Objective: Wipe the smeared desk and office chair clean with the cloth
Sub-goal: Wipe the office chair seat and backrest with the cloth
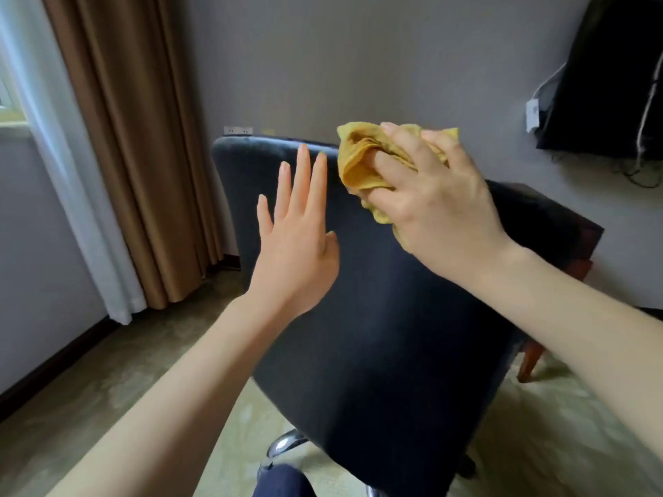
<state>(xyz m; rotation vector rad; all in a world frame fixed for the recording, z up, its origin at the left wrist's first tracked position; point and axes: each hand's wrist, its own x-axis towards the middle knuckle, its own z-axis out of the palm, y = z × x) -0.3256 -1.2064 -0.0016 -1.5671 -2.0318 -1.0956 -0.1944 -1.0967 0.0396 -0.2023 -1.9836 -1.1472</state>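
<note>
Where right grip [436, 213] curls, cloth [358, 157] sits bunched

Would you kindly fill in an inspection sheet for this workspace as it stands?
Surface: office chair back is dark, smears not discernible; desk mostly hidden behind it.
Job's things: yellow cloth bunched at the chair's top edge.
Clutter: nothing seen.
Hands: right hand grips the cloth; left hand straight-fingered at the chair back.
Cables: cables hang by the black screen.
Surroundings: brown curtain, wall socket.
</note>
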